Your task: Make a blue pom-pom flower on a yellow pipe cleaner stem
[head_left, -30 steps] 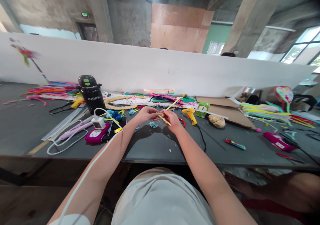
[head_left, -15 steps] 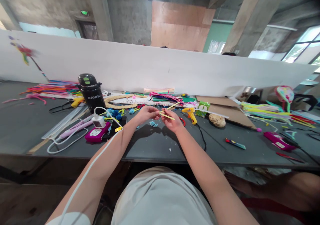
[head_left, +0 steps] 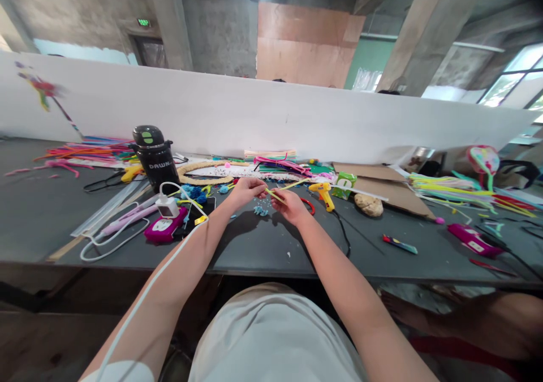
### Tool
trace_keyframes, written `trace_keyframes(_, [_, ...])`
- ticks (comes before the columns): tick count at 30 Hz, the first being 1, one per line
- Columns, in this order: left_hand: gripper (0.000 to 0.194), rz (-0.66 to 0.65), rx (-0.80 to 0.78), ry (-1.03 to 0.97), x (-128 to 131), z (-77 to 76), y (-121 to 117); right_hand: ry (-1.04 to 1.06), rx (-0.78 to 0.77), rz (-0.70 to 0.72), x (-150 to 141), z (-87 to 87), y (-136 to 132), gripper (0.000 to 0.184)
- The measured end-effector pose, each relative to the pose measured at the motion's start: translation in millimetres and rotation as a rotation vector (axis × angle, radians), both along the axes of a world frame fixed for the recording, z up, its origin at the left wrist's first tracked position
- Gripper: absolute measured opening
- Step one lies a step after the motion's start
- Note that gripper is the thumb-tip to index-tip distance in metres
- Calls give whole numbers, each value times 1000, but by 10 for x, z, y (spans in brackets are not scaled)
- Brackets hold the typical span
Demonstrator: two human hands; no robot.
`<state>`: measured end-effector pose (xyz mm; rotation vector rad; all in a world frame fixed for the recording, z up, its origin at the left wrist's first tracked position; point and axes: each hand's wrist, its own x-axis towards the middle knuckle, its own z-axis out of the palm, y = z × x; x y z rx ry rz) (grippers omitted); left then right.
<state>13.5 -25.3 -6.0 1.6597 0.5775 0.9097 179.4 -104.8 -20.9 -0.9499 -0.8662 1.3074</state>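
Pinched between my two hands is a yellow pipe cleaner [head_left: 276, 196]. My left hand [head_left: 249, 192] has its fingers closed at the left end, and my right hand [head_left: 291, 207] grips it a short way along. A length of yellow stem also points up and right past the right hand; whether it is the same piece I cannot tell. Blue fuzzy scraps [head_left: 260, 211] lie on the table just below the hands. Right of my right hand are a red-handled tool [head_left: 311, 205], partly hidden, and a yellow hot glue gun [head_left: 323, 195].
A black bottle [head_left: 155, 158], a magenta power strip [head_left: 163, 229] and a white cable [head_left: 146, 291] over my left forearm are on the left. Cardboard [head_left: 394, 192], a stone-like lump [head_left: 368, 205], a utility knife [head_left: 399, 244] and pipe cleaner bundles [head_left: 445, 188] lie right. A white partition [head_left: 288, 116] stands behind.
The yellow stems crossed between my hands have shifted: the end sticking out below my right hand has swung toward my left fingers. Both hands stay in nearly the same place.
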Motion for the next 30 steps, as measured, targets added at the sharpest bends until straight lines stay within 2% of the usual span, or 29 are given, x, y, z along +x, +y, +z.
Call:
trace_keyframes(4, [39,5,19,18,-3,-4,-2,22,-25,-2,-40,6,-11,10])
trace_keyframes(13, [46,28,53,75,-26,-4,0,7,31,-31,-60,2,-26,15])
trace_keyframes(22, [40,76,217,126,-41,38,-16,-1,24,-48,-19,29,-29,17])
trace_keyframes(30, [35,184,349,117,-37,56,-61,-3,-3,-35,6,20,-15,17])
